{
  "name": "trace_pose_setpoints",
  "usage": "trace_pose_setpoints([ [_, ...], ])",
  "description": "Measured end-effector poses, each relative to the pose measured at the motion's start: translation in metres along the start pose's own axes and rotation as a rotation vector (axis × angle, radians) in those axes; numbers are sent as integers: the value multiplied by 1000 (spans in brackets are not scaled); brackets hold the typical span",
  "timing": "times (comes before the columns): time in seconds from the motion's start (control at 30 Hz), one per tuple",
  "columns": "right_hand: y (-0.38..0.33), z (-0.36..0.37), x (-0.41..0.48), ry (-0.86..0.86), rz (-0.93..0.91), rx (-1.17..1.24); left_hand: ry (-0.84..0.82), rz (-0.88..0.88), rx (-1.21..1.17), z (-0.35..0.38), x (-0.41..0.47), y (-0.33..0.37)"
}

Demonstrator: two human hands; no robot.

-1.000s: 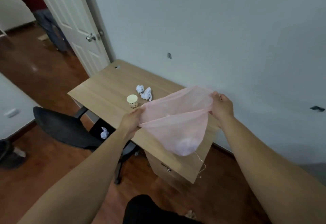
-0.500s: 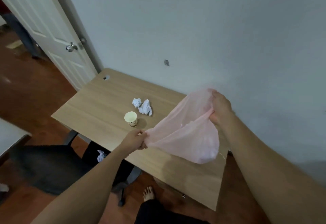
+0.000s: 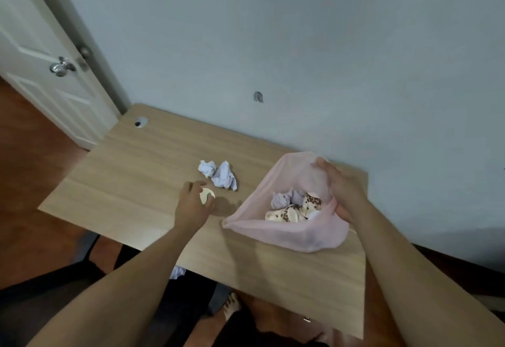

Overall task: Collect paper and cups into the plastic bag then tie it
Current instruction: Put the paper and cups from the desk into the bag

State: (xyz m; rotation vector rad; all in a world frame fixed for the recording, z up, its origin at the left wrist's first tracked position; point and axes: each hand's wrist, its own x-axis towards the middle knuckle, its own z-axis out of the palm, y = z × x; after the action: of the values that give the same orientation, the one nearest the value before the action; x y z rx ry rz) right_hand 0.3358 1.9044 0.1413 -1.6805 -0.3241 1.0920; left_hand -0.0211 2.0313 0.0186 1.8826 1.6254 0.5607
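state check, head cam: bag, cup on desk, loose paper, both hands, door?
Pink plastic bag: open, untied, resting on desk, holding cups and paper.
Paper cup: upright on desk, outside bag.
Two crumpled papers: on desk, outside bag.
Left hand: closing around cup.
Right hand: gripping bag rim.
Door: open.

left hand [image 3: 192, 206] curled over paper cup [image 3: 207, 195] on wooden desk [image 3: 131, 182]. crumpled paper [image 3: 218, 174] just beside, at 1 o'clock of the cup. right hand [image 3: 343, 189] gripping rim of pink plastic bag [image 3: 289, 234], mouth gaping, cups and paper inside.
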Motion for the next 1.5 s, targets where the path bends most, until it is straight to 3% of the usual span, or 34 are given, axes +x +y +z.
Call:
trace_pose_setpoints([
  [0.2,19,10,-9,93,4,11,-333,-25,315,22,30,-28],
  [0.47,25,10,-10,114,45,-37,-370,-61,289,43,45,-47],
  [0.57,25,11,-14,138,47,-41,-296,-114,27,38,51,-29],
  [0.67,27,12,-14,141,58,-29,-205,-203,-455,30,57,5],
  [0.73,25,15,-16,158,68,-21,-338,-334,-828,24,52,38],
  [0.8,23,17,-16,165,71,-18,-602,-385,-1010,19,43,64],
  [0.9,18,19,-15,169,79,-23,-952,-340,-936,31,23,80],
  [1.0,16,21,-15,165,69,-23,-1095,-370,-754,54,-1,87],
  [1.1,20,25,-16,158,54,-26,-1084,-397,-500,81,-19,81],
  [1.2,25,27,-16,131,68,-34,-1036,-421,-424,97,-26,70],
  [1.37,26,33,-17,130,80,-29,-1307,-422,-225,72,-3,92],
  [1.5,24,40,-15,129,95,-40,-1306,-351,-143,34,42,109],
])
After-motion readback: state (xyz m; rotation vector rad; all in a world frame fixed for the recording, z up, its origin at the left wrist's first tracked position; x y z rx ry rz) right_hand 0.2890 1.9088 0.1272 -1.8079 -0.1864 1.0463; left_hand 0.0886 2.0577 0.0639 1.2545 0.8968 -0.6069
